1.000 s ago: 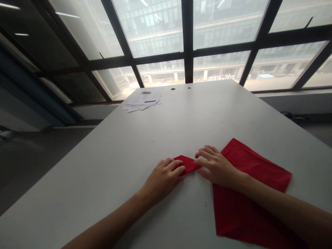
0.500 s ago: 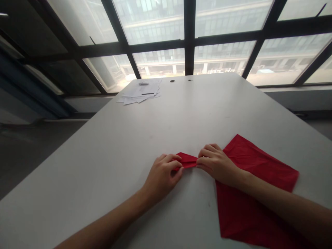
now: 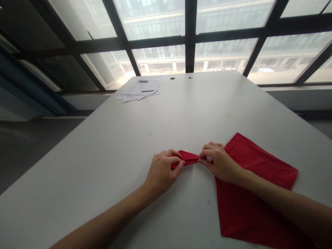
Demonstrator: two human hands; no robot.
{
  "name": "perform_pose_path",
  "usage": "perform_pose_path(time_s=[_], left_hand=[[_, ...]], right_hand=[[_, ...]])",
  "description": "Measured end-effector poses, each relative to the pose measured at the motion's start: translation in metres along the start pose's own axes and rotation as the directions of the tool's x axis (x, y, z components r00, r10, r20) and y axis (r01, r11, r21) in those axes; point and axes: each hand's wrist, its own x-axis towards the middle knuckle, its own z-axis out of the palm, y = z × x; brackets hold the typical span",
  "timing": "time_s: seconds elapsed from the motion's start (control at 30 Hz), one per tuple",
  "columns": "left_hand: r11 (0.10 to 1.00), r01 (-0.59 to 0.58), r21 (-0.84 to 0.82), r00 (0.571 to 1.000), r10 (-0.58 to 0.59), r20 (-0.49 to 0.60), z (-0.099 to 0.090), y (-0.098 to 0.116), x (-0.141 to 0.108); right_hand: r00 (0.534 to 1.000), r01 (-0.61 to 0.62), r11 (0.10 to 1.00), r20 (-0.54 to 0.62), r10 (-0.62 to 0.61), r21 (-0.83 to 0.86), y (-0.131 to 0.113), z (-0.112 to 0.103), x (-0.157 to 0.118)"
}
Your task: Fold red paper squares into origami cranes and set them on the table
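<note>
A small folded piece of red paper (image 3: 188, 156) stretches between my two hands just above the white table (image 3: 129, 145), a crease running along its length. My left hand (image 3: 164, 169) pinches its left end with thumb and fingers, hiding that end. The narrow right tip is between the thumb and fingers of my right hand (image 3: 216, 159). Under my right wrist and forearm lies a larger red sheet (image 3: 261, 159), wrinkled and flat on the table; the forearm covers part of it.
Loose white papers (image 3: 140, 90) lie at the table's far left, with a small object on top. Two small dark round items, one a disc (image 3: 172, 78), sit near the far edge. Large dark-framed windows (image 3: 190, 41) stand behind the table.
The fingers of my right hand have shifted slightly at the tip of the folded red paper. My left thumb has moved a little along its lower edge. The larger sheet stays put.
</note>
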Motion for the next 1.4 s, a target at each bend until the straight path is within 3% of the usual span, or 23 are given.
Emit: perform_pose_path(time_s=[0.53,1.1,1.4], left_hand=[[0.997,0.077,-0.019,0.996,-0.078,-0.045,0.005,0.003,0.009],[0.996,0.085,-0.011,0.995,-0.085,-0.044,0.007,0.001,0.011],[0.989,0.118,-0.085,0.993,-0.120,-0.016,0.006,-0.008,0.012]], right_hand=[[0.968,-0.252,0.967,0.015,0.251,0.042,-0.001,0.000,0.004],[0.953,-0.302,0.953,0.015,0.303,-0.039,0.000,0.001,0.008],[0.953,-0.302,0.953,0.027,0.303,-0.039,-0.001,0.000,0.009]])
